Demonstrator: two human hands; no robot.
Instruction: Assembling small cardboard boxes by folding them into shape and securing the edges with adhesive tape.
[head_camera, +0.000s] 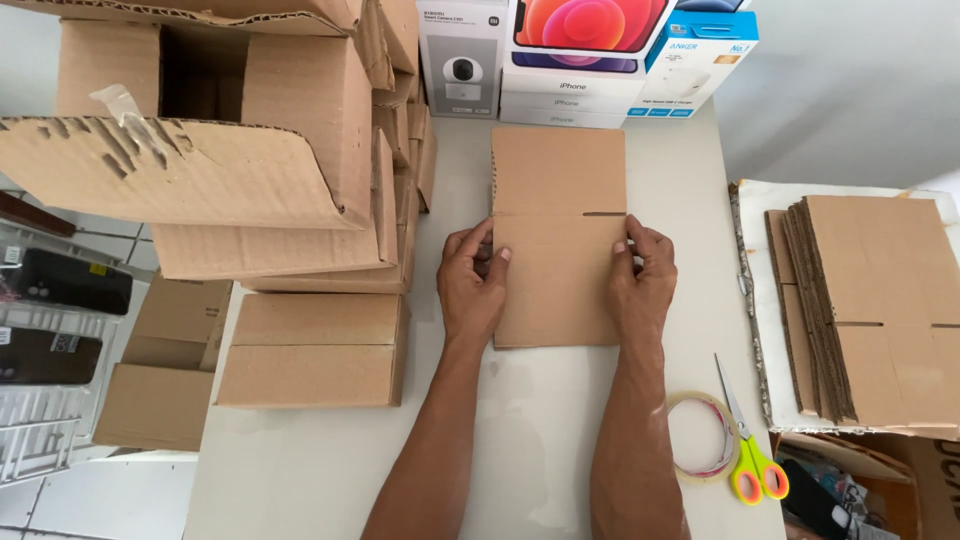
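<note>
Brown cardboard, a flattened box (558, 235), lies in the middle of the white desk (560, 440), and we grip it at both side edges: our left hand (473, 285) pinching the left edge, our right hand (640, 280) pinching the right. To the right lie a tape roll (683, 463), scissors (748, 455) and a stack of flat boxes (870, 300); open cartons (250, 150) stand left, small product boxes (580, 60) behind.

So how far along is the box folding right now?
Done: several made-up boxes sit stacked at the left. In hand: one flat cardboard blank on the table, the left hand and right hand gripping its side edges, not folded yet. Left: a stack of flat blanks on the right; tape roll and scissors lie untouched.
</note>
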